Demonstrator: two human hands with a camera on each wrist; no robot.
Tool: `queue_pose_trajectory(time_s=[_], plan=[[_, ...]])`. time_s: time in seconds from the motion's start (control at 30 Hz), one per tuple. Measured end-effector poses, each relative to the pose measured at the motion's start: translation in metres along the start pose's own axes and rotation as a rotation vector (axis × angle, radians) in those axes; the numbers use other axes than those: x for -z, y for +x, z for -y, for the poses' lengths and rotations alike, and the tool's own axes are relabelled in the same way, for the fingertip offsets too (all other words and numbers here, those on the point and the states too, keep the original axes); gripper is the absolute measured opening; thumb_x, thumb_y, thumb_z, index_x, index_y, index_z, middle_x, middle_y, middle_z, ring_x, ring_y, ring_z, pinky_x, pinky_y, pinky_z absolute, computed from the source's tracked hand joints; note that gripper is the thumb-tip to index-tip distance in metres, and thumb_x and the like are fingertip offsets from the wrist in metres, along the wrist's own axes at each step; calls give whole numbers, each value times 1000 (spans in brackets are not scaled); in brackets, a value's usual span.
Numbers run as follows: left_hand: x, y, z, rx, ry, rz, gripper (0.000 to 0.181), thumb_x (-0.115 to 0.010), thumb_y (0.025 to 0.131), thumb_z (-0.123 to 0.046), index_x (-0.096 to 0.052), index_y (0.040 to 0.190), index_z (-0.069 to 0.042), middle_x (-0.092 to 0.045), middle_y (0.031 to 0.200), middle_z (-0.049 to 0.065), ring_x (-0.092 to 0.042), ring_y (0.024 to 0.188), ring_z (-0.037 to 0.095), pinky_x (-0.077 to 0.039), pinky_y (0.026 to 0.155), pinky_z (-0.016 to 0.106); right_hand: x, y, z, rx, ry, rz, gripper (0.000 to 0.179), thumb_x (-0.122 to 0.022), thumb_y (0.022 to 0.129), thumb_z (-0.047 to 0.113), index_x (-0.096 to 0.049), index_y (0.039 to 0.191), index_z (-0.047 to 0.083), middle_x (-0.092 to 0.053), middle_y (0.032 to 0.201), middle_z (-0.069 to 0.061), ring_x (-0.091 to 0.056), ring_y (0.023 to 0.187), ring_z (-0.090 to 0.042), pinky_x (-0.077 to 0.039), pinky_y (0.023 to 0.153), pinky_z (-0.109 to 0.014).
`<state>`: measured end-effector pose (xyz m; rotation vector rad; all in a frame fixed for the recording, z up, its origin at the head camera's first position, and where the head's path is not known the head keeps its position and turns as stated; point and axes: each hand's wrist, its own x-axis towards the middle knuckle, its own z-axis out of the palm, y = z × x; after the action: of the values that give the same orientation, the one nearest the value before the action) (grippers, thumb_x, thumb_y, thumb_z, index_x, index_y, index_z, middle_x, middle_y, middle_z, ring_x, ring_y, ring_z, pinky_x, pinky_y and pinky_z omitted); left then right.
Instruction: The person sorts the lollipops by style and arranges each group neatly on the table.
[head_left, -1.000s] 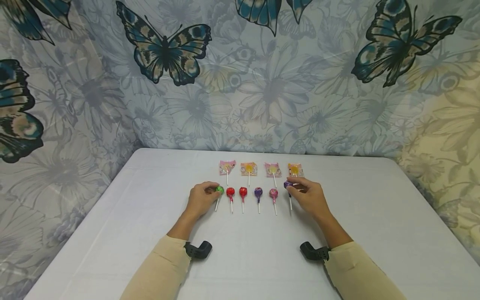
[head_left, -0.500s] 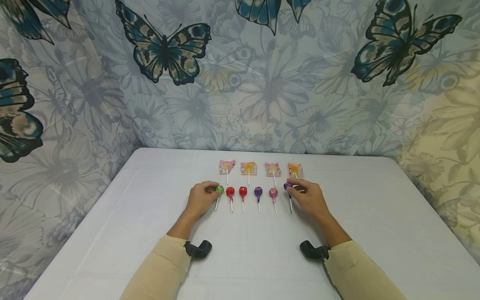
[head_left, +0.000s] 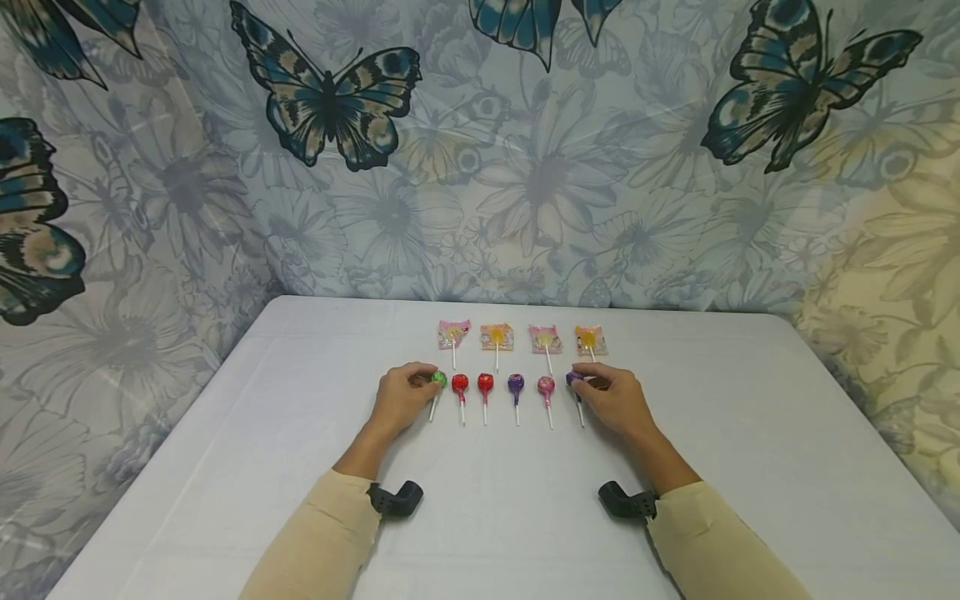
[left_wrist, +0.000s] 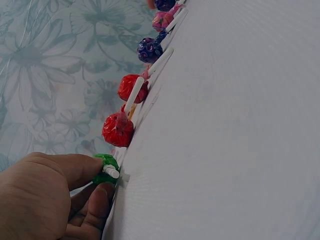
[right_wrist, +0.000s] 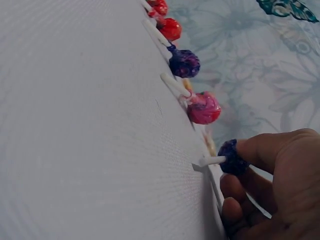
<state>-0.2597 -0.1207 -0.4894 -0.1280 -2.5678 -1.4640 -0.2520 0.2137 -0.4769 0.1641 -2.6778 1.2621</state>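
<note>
At the left end of the front row, my left hand [head_left: 405, 396] pinches the head of a green lollipop [left_wrist: 107, 167] between thumb and fingers. My right hand [head_left: 617, 398] pinches a purple lollipop [right_wrist: 231, 159] by its head at the row's right end. Between the hands lie two red lollipops [head_left: 460, 382] [left_wrist: 118, 130], another purple lollipop [head_left: 516, 384] and a pink lollipop [right_wrist: 205, 108], their sticks pointing toward me. Behind them is a second row of flat lollipops in clear wrappers, including a pink-wrapped one [head_left: 453, 335] and an orange-wrapped one [head_left: 591, 340].
A white cloth covers the table [head_left: 510, 517]. Its far edge meets a hanging fabric [head_left: 540, 183] with butterflies and flowers. Black camera mounts sit on both wrists, a left mount [head_left: 397, 499] and a right mount [head_left: 628, 502], inside the beige sleeves.
My right hand has shifted slightly toward me and left with the purple lollipop, bringing its head nearer the row. My left hand keeps its hold on the green lollipop.
</note>
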Motion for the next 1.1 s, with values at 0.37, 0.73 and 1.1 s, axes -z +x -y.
queue_pose_trajectory(time_s=[0.37,0.73,1.1], plan=[[0,0,0,15,7,-4,23,-73,84,-7,-72,107,-5,-65,85,2,-57,75,16,-48,66,30,-1,0,-1,-35,-44,32,27,-68,90,13,-69,116,5,-69,99,-10,-59,83,-23,-47,71,-36],[-1,0,-1,5,7,-2,24,-73,84,-7,-71,108,-4,-65,86,2,-57,74,16,-48,66,30,0,0,-3,-33,-61,21,28,-68,90,16,-70,115,5,-69,100,-10,-59,85,-24,-47,73,-37],[-1,-1,-2,9,14,-7,23,-73,85,-8,-71,108,-4,-66,87,2,-57,75,16,-48,66,30,0,-2,-2,-22,-54,2,28,-68,89,16,-70,114,5,-69,100,-11,-59,84,-24,-46,72,-38]])
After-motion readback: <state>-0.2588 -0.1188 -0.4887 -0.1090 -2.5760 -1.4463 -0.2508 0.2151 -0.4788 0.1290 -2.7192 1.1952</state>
